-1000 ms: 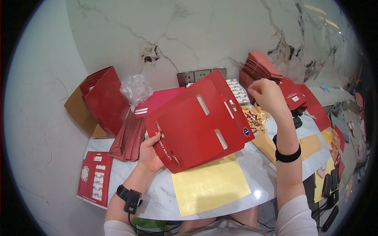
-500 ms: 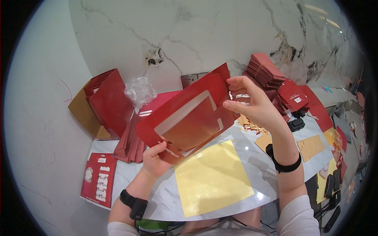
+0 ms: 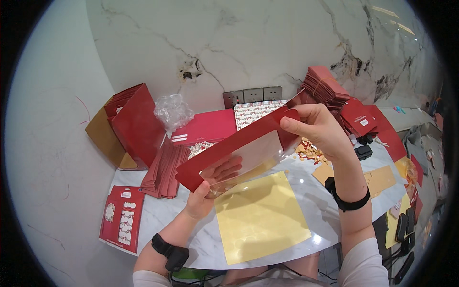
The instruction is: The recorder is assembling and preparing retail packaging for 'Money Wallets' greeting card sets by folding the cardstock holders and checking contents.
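Above the table I hold up a red card packet point(image 3: 239, 142) with a clear window, tilted so its right end is higher. My left hand point(image 3: 198, 203) grips its lower left edge, thumb on the near side; fingers show in the window, through it or mirrored. My right hand point(image 3: 325, 129) pinches the upper right corner between thumb and fingers. Below the packet a yellow sheet point(image 3: 263, 220) lies flat on the marbled white table point(image 3: 201, 248). Behind it, partly covered, are a patterned white stack point(image 3: 256, 111) and a flat red folder point(image 3: 210, 125).
At left stand a box of red card point(image 3: 131, 126), fanned red envelopes point(image 3: 165, 170) and a finished-looking red pack point(image 3: 122, 220). Crumpled clear plastic point(image 3: 173, 114) lies behind. At right are banded red envelopes point(image 3: 325, 88), small gold pieces point(image 3: 308, 150) and a black device point(image 3: 363, 152).
The packet has tipped flatter and lower, uncovering the patterned stack and wall sockets behind. My right hand has closed from spread fingers onto its corner; my left hand has shifted slightly right.
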The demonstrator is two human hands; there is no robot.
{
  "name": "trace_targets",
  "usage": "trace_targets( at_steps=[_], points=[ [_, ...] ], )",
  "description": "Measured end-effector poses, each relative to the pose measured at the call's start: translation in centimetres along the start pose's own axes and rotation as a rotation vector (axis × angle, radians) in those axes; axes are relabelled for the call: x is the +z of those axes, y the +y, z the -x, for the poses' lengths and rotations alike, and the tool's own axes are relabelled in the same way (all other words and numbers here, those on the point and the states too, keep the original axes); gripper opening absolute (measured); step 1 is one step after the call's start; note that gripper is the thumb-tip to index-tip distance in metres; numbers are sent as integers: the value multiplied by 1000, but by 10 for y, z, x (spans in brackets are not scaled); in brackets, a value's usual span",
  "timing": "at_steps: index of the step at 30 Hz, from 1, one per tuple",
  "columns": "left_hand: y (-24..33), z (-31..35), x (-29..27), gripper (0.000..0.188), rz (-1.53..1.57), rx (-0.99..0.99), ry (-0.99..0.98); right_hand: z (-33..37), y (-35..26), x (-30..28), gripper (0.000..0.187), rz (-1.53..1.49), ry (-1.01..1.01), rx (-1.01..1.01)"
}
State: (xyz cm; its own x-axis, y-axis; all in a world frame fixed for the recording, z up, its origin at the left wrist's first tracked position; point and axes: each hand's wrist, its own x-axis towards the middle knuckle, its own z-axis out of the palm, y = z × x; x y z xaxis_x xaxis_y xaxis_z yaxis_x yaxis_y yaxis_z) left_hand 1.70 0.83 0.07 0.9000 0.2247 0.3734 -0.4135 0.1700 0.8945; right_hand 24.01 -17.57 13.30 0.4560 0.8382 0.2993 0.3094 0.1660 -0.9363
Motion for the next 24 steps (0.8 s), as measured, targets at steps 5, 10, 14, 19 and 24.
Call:
trace_targets(
  at_steps=[5,10,14,19,24],
  points=[
    [0,1,-3,103,-4,79,46,-4,8,-6,29,-98,-116,-13],
    [-1,2,-11,101,-16,84,9,3,0,-6,23,-183,-258,-9],
    [2,4,-10,95,-114,-26,17,9,-12,-4,23,-134,-256,-4],
    [-3,6,-32,72,-151,179,131,12,-16,-3,26,-258,-175,-86],
    [35,-17,-20,35,-594,606,674,3,-6,-10,24,-315,-25,-212]
  ],
)
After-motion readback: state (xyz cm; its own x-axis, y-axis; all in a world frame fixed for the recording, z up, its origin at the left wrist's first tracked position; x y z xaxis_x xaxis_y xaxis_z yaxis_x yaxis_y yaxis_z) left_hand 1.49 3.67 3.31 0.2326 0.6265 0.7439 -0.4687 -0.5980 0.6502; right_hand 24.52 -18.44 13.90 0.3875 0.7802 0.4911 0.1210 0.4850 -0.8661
